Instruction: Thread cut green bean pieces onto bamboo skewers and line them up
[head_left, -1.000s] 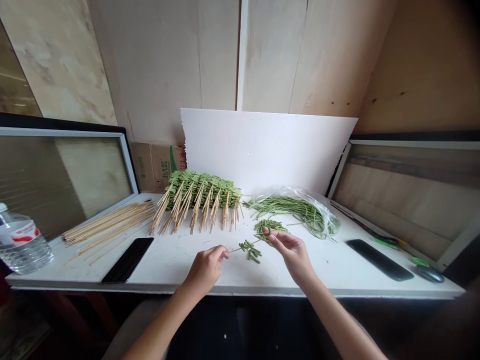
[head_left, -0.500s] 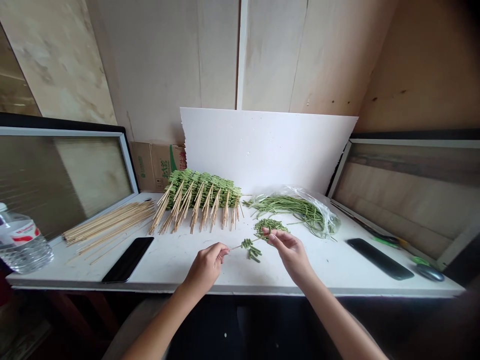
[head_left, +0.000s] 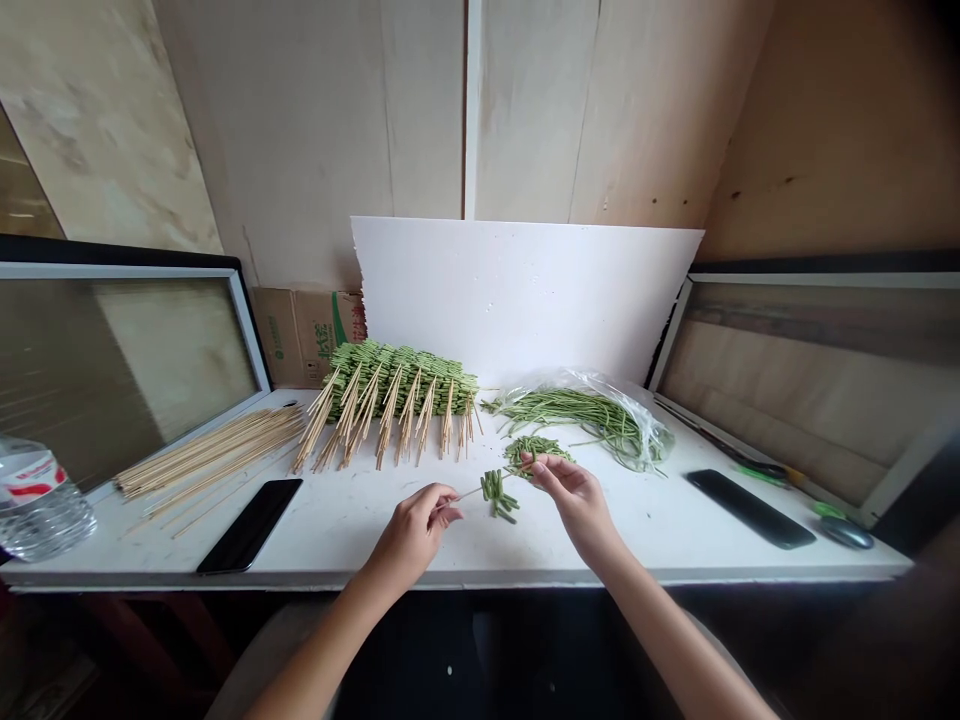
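My left hand [head_left: 414, 530] pinches the near end of a thin bamboo skewer [head_left: 470, 491], which slants up to the right. Several short cut pieces of green bean [head_left: 493, 488] sit crosswise along the skewer, over the white table. At its far tip, my right hand [head_left: 574, 500] is closed, thumb against fingers, on what looks like a piece of green bean, mostly hidden by the fingertips. Just behind the right fingers lies a small pile of cut bean pieces [head_left: 536, 447].
Behind, filled bean skewers [head_left: 405, 375] are stacked with their sticks pointing forward. Bare skewers [head_left: 217, 450], a phone [head_left: 251, 525] and a water bottle [head_left: 41, 500] are at left. To the right lie long beans in a plastic bag [head_left: 592, 415], a dark phone-like slab [head_left: 750, 508] and a mouse [head_left: 846, 531].
The bean pieces on the skewer now hang more upright and closer together. Both hands stay in nearly the same place, and the whole view has shifted slightly.
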